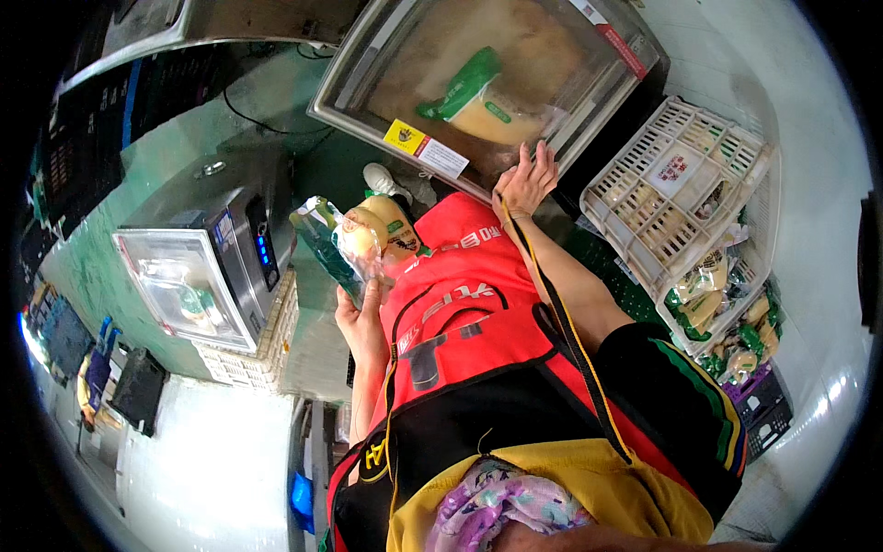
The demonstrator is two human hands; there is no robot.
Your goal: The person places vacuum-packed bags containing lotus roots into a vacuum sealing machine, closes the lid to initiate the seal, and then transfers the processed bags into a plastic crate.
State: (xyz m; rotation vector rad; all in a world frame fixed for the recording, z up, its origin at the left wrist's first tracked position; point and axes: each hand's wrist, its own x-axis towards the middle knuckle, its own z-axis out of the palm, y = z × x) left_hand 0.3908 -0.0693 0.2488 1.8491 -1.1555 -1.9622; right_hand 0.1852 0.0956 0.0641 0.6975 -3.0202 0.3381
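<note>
My left hand (363,317) holds the lower end of clear and green plastic packages (369,234) with pale, rounded contents, left of my red apron. With fingers spread, my right hand (528,181) rests at the near edge of a vacuum sealing machine (431,164) with a transparent lid. Under that lid lies a green and clear bag (493,114) with pale contents. The lid looks lowered, though whether it is latched I cannot tell.
White plastic crates (624,231) with similar packages stand at the right. Another machine (186,283) with a lit panel sits on stacked crates (245,366) at the left. A cable (252,123) runs behind. Far left is another person (96,376), beside a black bin (138,391).
</note>
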